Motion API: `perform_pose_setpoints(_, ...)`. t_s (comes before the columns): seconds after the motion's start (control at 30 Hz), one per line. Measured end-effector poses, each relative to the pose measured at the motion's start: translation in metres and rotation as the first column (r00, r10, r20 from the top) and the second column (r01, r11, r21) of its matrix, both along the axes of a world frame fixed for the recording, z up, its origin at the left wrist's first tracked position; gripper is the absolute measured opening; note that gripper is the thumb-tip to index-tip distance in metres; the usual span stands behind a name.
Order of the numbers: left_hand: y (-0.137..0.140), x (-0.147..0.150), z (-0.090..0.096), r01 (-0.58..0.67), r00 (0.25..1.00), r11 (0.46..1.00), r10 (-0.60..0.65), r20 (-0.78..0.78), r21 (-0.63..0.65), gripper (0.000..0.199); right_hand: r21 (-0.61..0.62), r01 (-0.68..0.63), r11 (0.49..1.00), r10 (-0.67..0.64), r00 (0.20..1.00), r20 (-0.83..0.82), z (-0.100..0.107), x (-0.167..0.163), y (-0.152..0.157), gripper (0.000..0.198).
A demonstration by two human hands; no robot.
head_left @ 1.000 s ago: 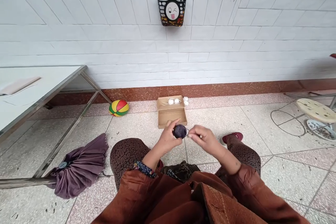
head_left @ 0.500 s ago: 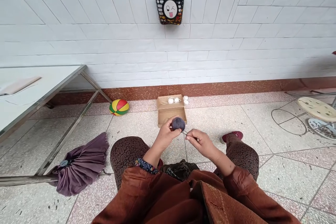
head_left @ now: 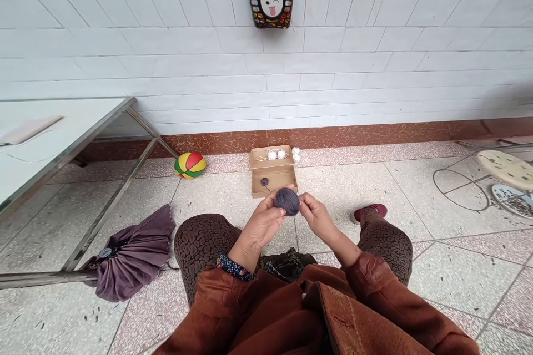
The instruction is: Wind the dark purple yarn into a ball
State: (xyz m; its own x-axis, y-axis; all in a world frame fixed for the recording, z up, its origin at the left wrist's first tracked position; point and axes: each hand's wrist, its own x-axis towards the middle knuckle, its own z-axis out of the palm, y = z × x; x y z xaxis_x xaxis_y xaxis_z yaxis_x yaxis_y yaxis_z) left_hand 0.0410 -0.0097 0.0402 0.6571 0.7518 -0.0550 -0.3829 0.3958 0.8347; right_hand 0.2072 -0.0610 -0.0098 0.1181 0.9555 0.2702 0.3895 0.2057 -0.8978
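Note:
A dark purple-grey ball of yarn rests in my left hand, whose fingers and thumb are wrapped round its left side. Close against the ball's right edge, my right hand pinches with thumb and forefinger; the yarn strand between them barely shows. Beyond my hands an open cardboard box stands on the floor. Inside it lies a smaller dark purple yarn ball, with a strand running toward the ball I hold. Several white balls of yarn lie on the box's lid and beside it.
To the left are a steel-framed table, a folded purple umbrella and a striped ball. A black basket hangs on the tiled wall. At the right stands a stool with a round seat.
The yarn ball has turned in my left hand and its broad side now faces up. My right hand has moved up against it. The small ball in the box has come into view.

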Motion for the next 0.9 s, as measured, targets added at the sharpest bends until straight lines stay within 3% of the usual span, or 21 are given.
perform_pose_setpoints(0.13, 0.008, -0.002, -0.011, -0.195, 0.979, 0.981, 0.194, -0.067, -0.010, 0.051, 0.006, -0.200, 0.980, 0.197, 0.968, 0.158, 0.005, -0.007, -0.023, 0.027)
perform_pose_setpoints(0.23, 0.010, -0.006, -0.018, -0.244, 0.938, 0.959, 0.272, -0.217, 0.146, 0.055, 0.067, -0.306, 0.950, 0.282, 0.927, 0.246, 0.024, -0.005, -0.030, 0.026)
perform_pose_setpoints(0.37, 0.011, -0.012, -0.018, -0.133, 0.855, 0.886, 0.330, -0.401, 0.445, 0.062, 0.140, -0.264, 0.954, 0.231, 0.948, 0.218, 0.057, 0.007, -0.020, 0.025)
perform_pose_setpoints(0.43, 0.009, -0.014, -0.016, -0.027, 0.863, 0.867, 0.272, -0.427, 0.498, 0.069, 0.161, -0.197, 0.967, 0.167, 0.969, 0.183, 0.065, 0.013, -0.007, 0.025)
perform_pose_setpoints(0.57, -0.001, -0.014, -0.009, 0.154, 0.957, 0.926, -0.052, -0.285, 0.345, 0.087, 0.160, -0.094, 0.983, 0.077, 0.991, 0.106, 0.054, 0.017, 0.018, 0.026)
perform_pose_setpoints(0.67, -0.007, -0.014, -0.004, 0.189, 0.981, 0.963, -0.174, -0.088, 0.192, 0.086, 0.090, -0.077, 0.993, 0.071, 0.995, 0.067, 0.028, 0.013, 0.021, 0.029)
perform_pose_setpoints(0.77, -0.007, -0.014, -0.002, 0.126, 0.992, 0.991, -0.127, 0.012, 0.051, 0.073, 0.008, -0.081, 0.997, 0.081, 0.994, 0.074, 0.003, 0.007, 0.010, 0.030)
perform_pose_setpoints(0.9, -0.003, -0.013, -0.004, -0.062, 0.997, 0.998, 0.063, -0.054, 0.007, 0.062, -0.022, -0.156, 0.987, 0.158, 0.975, 0.156, -0.012, 0.001, -0.012, 0.029)
